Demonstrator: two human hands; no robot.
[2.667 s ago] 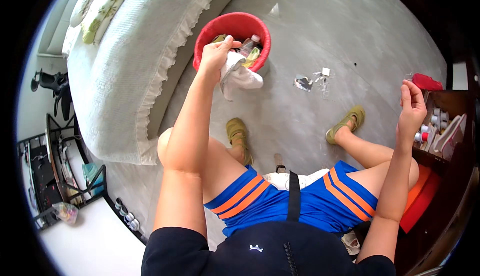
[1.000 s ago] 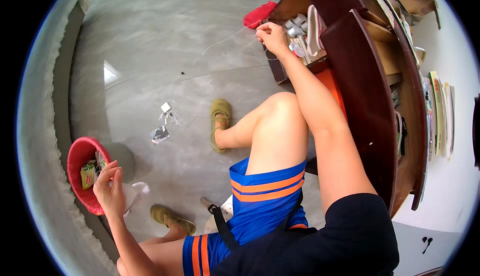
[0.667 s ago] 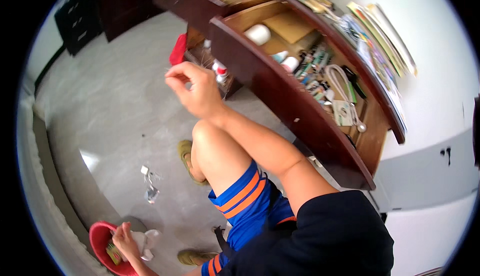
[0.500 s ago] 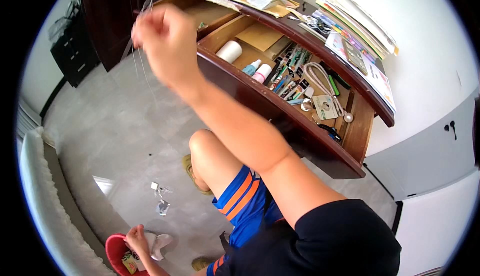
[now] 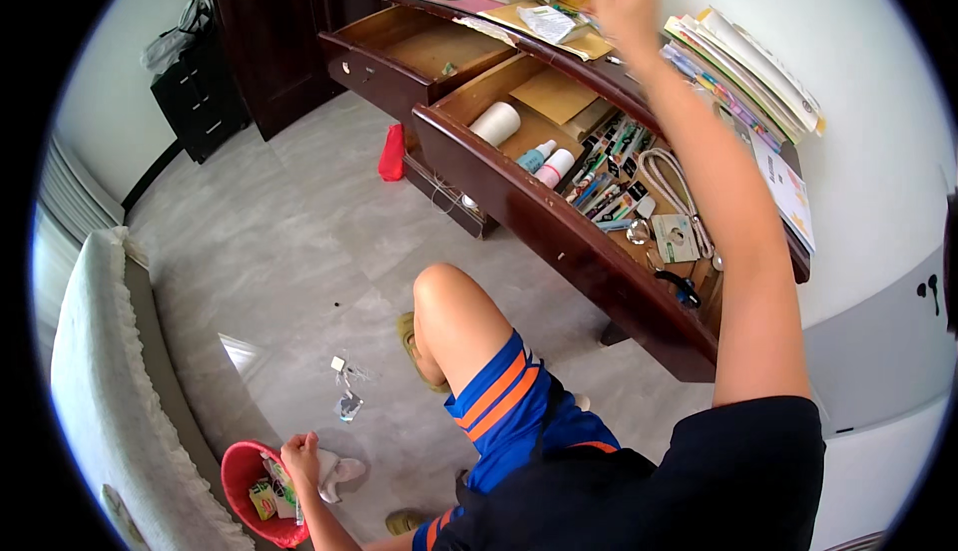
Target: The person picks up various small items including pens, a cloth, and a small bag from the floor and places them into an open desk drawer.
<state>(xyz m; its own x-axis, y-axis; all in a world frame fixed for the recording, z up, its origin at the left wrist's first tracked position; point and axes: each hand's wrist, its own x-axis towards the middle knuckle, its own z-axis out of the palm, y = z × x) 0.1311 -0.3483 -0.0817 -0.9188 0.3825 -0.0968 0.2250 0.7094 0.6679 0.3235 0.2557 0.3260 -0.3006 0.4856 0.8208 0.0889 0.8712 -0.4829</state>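
At the lower left, my left hand (image 5: 300, 463) has its fingers curled at the rim of a red bin (image 5: 236, 471). Crumpled wrappers (image 5: 263, 499) in green and yellow lie inside it. My right arm reaches up over the desk, and my right hand (image 5: 617, 0) is blurred above its top, close to a clear plastic packet (image 5: 547, 22). Its fingers look bent, but the blur hides whether they hold anything. Beneath that arm an open drawer (image 5: 479, 167) holds several pens (image 5: 611, 157), a white roll (image 5: 496, 124), two small bottles (image 5: 544, 160) and a braided cord (image 5: 659, 162).
Another drawer (image 5: 409, 42) stands pulled out at left. Papers and folders (image 5: 743, 72) are stacked on the desk's right. On the floor lie small scraps (image 5: 347, 391), a red cloth-like item (image 5: 392, 152) and a white item (image 5: 339, 473). A pale-covered bed or sofa (image 5: 95, 351) borders the left.
My right hand has swung from the left to above the desk top on the right. The thin clear strands that hung from it are no longer visible. My left hand stays at the bin.
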